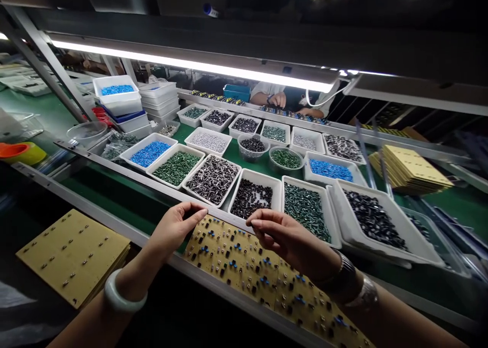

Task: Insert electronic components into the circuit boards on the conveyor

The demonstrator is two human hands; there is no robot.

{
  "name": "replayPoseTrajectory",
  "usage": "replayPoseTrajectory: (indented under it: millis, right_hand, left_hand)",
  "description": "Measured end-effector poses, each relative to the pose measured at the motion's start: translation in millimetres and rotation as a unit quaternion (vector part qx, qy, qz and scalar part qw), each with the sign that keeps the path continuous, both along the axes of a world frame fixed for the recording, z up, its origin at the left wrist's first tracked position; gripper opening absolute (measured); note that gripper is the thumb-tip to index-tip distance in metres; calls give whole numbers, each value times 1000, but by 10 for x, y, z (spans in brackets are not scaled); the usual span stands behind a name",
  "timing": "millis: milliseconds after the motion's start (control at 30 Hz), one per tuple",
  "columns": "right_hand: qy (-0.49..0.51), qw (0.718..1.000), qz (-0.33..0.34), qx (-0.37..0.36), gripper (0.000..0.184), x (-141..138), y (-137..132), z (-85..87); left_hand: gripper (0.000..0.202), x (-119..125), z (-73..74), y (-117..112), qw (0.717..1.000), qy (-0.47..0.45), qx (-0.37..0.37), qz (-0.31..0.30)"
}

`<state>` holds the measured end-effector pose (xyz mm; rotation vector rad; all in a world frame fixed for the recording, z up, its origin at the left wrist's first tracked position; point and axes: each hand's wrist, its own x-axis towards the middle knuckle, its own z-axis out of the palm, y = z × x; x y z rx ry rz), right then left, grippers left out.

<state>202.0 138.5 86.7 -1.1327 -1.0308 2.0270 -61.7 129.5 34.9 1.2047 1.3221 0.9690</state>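
Observation:
My left hand [176, 227] is over the near rail, thumb and forefinger pinched together at the left end of a tan circuit board [229, 259]. Whatever it holds is too small to make out. Above the same board my right hand [280, 232] is closed in a pinch, with something small and dark at its fingertips that I cannot name. Black, blue and silvery components stand all over the board. Just beyond my right fingertips is a white tray of small black components [252, 198]. Beside it are a tray of dark striped components [213, 178] and one of teal components [307, 208].
More white trays and round tubs hold blue components [150, 153], green components [177, 166] and others. Stacked tan boards lie at left [72, 254] and right [417, 165]. A lit tube lamp [190, 63] hangs low. Across the bench a co-worker's hand [277, 100] is over other boards.

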Motion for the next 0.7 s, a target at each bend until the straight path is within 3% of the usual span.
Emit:
replayPoseTrajectory:
  millis: [233,700]
  right_hand:
    - [-11,1000,22,2,41,16,-1,-24]
    - [-7,999,28,16,35,33,9,-55]
  left_hand:
    - [22,21,69,100,969,216,112,-40]
    - [18,72,69,186,914,365,147,-102]
